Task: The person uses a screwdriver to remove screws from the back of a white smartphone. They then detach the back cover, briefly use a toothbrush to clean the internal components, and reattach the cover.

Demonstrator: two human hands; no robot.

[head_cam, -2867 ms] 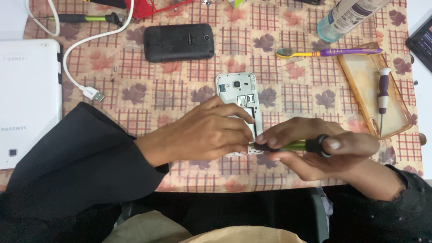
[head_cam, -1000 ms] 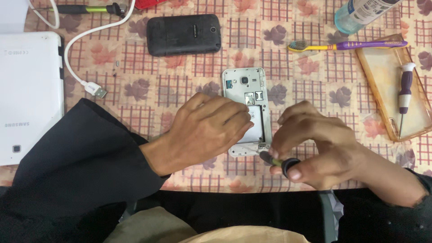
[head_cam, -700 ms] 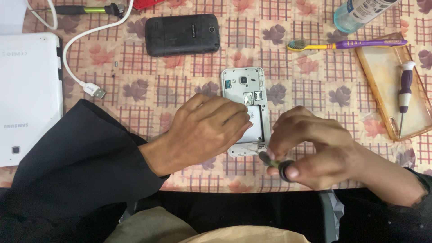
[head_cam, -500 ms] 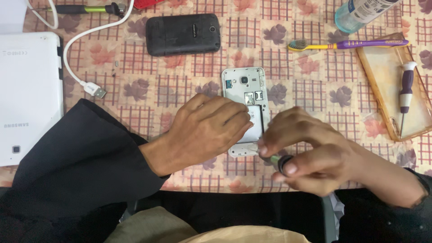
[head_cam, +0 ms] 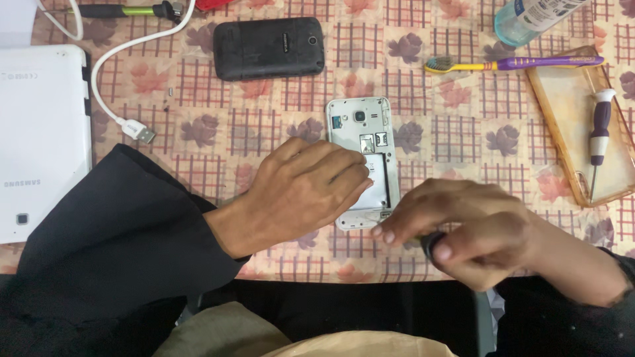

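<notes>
A white phone (head_cam: 360,129) with its back cover off lies face down on the patterned tablecloth (head_cam: 463,132). My left hand (head_cam: 301,192) rests flat on the phone's lower left part and holds it down. My right hand (head_cam: 463,231) is closed around a small screwdriver (head_cam: 430,243) with a black cap. Only the cap shows between the fingers. The hand hovers just below and right of the phone's bottom edge, and its tip is hidden.
A black phone (head_cam: 268,47) lies at the back. A white tablet (head_cam: 40,139) and a white cable plug (head_cam: 135,129) are at the left. At the right, a clear phone case (head_cam: 569,119) holds a second screwdriver (head_cam: 598,142); a toothbrush (head_cam: 509,64) and a bottle (head_cam: 529,16) lie behind.
My right hand with the screwdriver has drawn back from the phone's lower right corner, down and to the right. My left hand stays on the phone.
</notes>
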